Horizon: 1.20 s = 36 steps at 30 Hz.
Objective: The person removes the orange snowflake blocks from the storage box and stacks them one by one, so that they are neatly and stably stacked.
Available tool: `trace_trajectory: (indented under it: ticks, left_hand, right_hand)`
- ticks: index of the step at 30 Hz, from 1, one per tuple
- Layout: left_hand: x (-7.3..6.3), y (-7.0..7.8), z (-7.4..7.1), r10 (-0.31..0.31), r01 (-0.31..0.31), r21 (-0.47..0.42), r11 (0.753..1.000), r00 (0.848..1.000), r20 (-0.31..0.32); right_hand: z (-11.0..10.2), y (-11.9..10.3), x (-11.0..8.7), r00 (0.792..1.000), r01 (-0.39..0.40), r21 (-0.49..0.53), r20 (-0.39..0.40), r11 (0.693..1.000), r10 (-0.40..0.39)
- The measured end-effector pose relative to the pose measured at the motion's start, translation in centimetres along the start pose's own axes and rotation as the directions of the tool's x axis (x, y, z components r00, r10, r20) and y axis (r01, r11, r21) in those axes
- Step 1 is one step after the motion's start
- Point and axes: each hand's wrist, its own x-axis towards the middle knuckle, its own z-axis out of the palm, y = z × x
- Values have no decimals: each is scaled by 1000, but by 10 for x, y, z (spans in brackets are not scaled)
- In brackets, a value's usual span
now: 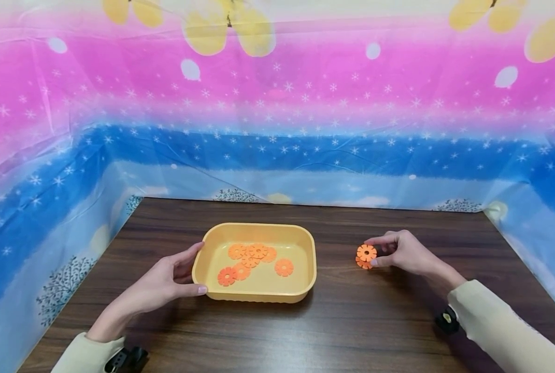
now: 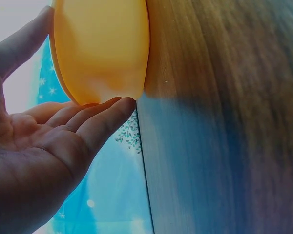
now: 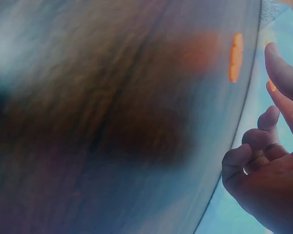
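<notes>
The thumb and fingers of my left hand (image 1: 165, 280) span the left end of a yellow plastic tray (image 1: 258, 298), gripping it at its two corners. Several orange notched interlocking discs (image 1: 284, 268) lie flat inside, some overlapping. From below, the left wrist view has the fingertips (image 2: 129, 103) against the tray's side. Right of the tray, my right hand (image 1: 405, 253) pinches one orange interlocking disc (image 1: 367, 253) between thumb and index finger. Another orange disc (image 3: 236, 57) rests on the table under it, partly hidden in the head view; the right hand's other fingers are curled.
The dark wood table (image 1: 333, 331) extends around the tray. A pink and blue printed cloth (image 1: 305, 150) stands along its back and sides. Small black devices sit at both wrists, the right one (image 1: 446, 320) beside the pale sleeve (image 1: 496, 316).
</notes>
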Motion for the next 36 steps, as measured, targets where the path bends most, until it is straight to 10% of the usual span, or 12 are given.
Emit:
trace_trajectory:
  ticks: [36]
  left_hand:
    - [0, 3, 0, 3, -3, 38, 999, 1000, -5]
  right_hand:
    - [9, 4, -2, 999, 15, -98, 52, 995, -10]
